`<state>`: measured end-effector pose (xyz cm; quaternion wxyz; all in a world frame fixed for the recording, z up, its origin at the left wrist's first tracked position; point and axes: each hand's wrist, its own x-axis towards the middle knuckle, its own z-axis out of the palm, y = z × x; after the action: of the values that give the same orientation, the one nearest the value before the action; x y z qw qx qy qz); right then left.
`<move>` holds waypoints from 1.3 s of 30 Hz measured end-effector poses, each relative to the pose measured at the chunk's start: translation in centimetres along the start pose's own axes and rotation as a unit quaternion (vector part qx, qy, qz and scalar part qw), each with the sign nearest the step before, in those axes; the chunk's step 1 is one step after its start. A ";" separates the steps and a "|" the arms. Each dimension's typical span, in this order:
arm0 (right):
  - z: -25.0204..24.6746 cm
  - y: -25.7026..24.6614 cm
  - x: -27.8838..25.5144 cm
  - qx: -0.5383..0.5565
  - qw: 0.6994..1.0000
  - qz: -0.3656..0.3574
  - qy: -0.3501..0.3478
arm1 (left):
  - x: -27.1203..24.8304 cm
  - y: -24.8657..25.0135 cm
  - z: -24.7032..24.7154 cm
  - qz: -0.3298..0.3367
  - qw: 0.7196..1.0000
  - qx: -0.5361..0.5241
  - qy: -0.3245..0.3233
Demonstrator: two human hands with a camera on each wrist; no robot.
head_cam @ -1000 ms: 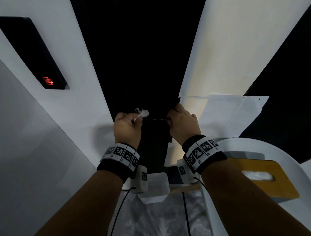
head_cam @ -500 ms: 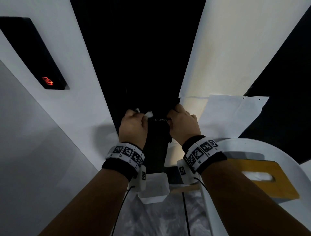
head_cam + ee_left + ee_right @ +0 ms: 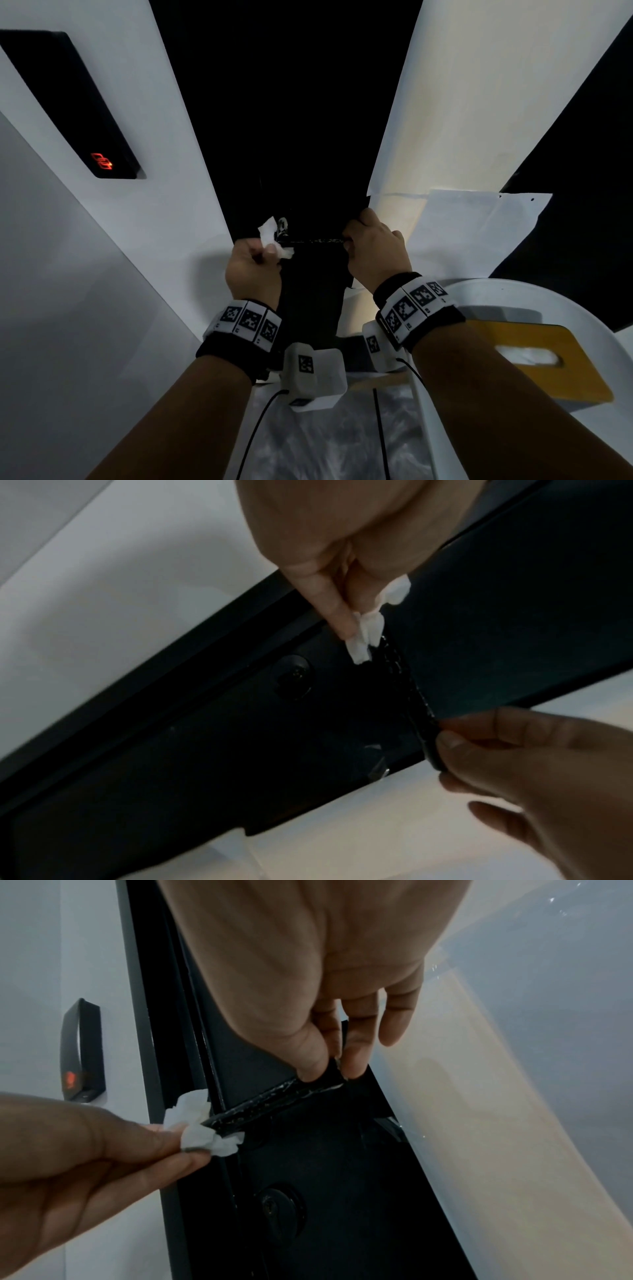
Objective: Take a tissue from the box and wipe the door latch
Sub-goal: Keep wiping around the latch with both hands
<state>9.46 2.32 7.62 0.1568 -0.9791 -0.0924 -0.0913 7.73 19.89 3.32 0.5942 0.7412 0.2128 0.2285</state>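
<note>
The left hand (image 3: 252, 270) pinched a crumpled white paper tissue (image 3: 202, 1123) btwn thumb and fingertips (image 3: 337, 615), wad bunched small, prob. so it could get into the narrow end of the flat black door latch bar (image 3: 274, 1102). Tissue sat right at the bar's left end, touching it, close to the black door frame (image 3: 143, 1042). The right hand (image 3: 375, 253) gripped the bar's other end w/ thumb and forefinger, looked like it was steadying the bar so it wouldn't shift under the rubbing.

The latch itself: thin, dark, lying across the black door panel (image 3: 342, 1177), its top edge scuffed w/ pale flecks or worn paint, can't tell which. A round black keyhole (image 3: 277, 1204) sat below it.

Off right, a yellow-topped tissue box (image 3: 548, 359) w/ an oval slot rested on a white round desk (image 3: 534, 291), well apart from both hands. A black wall card reader w/ red light (image 3: 102, 161) hung to the left.
</note>
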 end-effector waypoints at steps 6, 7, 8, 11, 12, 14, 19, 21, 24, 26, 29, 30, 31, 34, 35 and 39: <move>0.1 0.1 0.0 0.001 1.000 -0.002 0.000 | 0.4 1.1 1.0 -0.034 0.998 -0.060 -0.015; 0.1 0.1 0.1 0.001 1.000 -0.001 0.000 | 0.6 1.0 1.0 -0.030 0.998 -0.050 -0.018; 0.1 0.1 0.1 0.001 1.000 -0.001 0.001 | 0.7 1.2 0.8 -0.026 0.998 -0.045 -0.018; 0.1 0.1 0.0 0.003 1.000 0.001 0.003 | 0.8 1.2 0.6 -0.024 0.997 -0.067 0.000; 0.1 0.1 0.0 0.002 1.000 0.001 0.004 | 0.9 1.2 0.5 -0.027 0.997 -0.072 0.007; 0.1 0.1 0.0 0.000 1.000 0.001 0.004 | 1.2 1.3 0.4 -0.021 0.998 -0.063 0.001; 0.1 0.1 -0.1 0.000 1.000 0.000 0.003 | 0.8 2.4 0.2 0.029 0.999 0.019 -0.041; 0.1 0.1 -0.1 0.001 1.000 0.000 0.002 | 0.7 2.6 0.2 0.013 0.999 0.007 -0.042; 0.1 0.1 -0.1 0.002 1.000 -0.001 0.002 | 0.9 2.8 0.2 0.007 0.999 0.015 -0.045; 0.1 0.2 0.0 -0.002 1.000 -0.001 0.001 | 1.3 2.9 0.4 0.017 0.998 0.047 -0.048; 0.2 0.2 0.0 0.000 1.000 -0.002 0.003 | 1.9 3.3 0.6 0.003 0.994 0.092 -0.050; 0.2 0.2 0.0 -0.001 1.000 -0.002 0.003 | 2.0 3.5 0.7 0.002 0.993 0.111 -0.050; 0.2 0.1 0.0 -0.003 1.000 -0.003 0.003 | 2.1 3.7 0.7 0.004 0.990 0.130 -0.052; 0.2 0.1 0.0 -0.009 1.000 -0.004 0.002 | 2.3 4.5 0.7 -0.008 0.983 0.168 -0.074; 0.1 0.1 0.0 -0.010 1.000 -0.005 0.002 | 2.3 4.8 0.7 -0.016 0.981 0.171 -0.085; 0.2 0.1 0.0 -0.009 1.000 -0.005 0.002 | 2.3 4.8 0.7 -0.004 0.983 0.168 -0.069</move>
<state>9.48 2.25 7.42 0.1482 -0.9797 -0.0961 -0.0948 10.22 19.76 8.12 0.4757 0.8435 0.2097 0.1351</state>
